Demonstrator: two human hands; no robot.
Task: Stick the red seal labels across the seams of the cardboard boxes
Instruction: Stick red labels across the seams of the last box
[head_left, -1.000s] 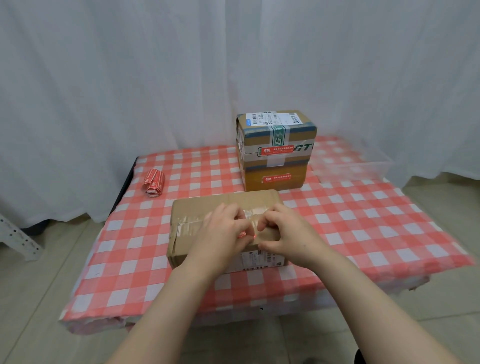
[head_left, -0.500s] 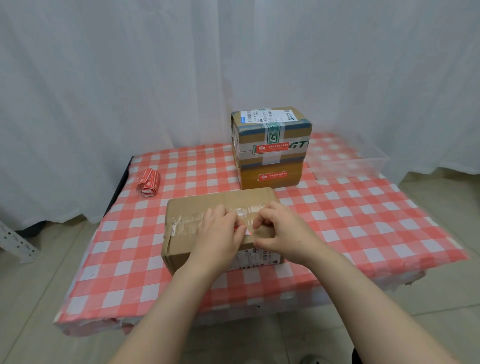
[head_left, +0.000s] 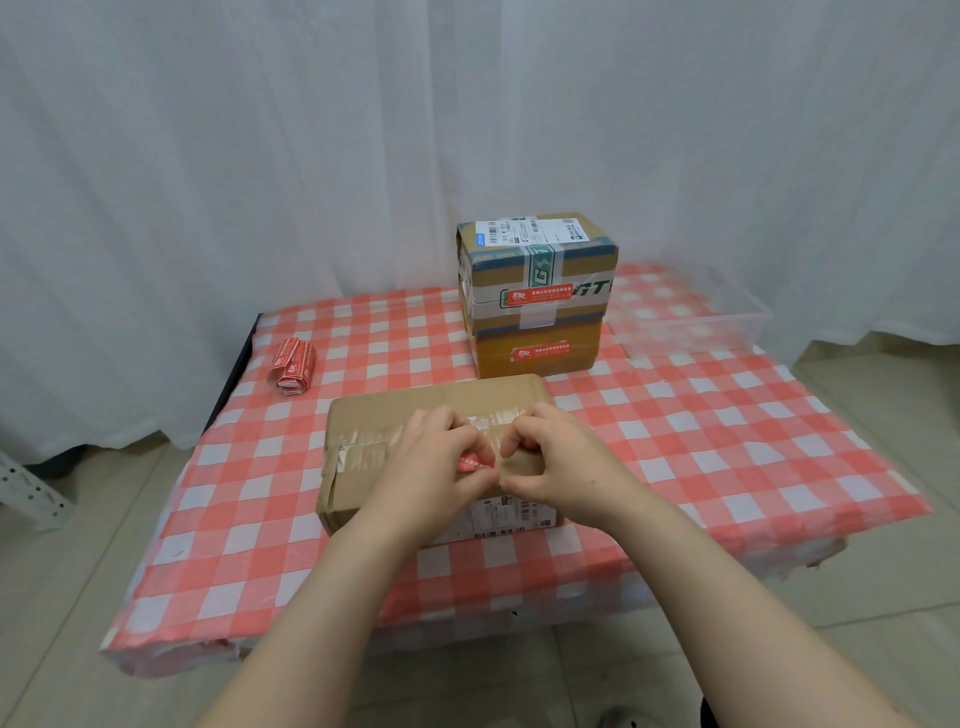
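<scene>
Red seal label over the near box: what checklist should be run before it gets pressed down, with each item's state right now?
1. Red seal label in hand: ok; left hand and right hand pinch its ends.
2. Backing removed: cannot tell; the fingers hide it.
3. Label stuck across the taped seam: not ok; it is not yet pressed down.
4. Near box lying flat on the table: ok.
5. Spare label roll in sight: ok; it lies on the table, far left.
</scene>
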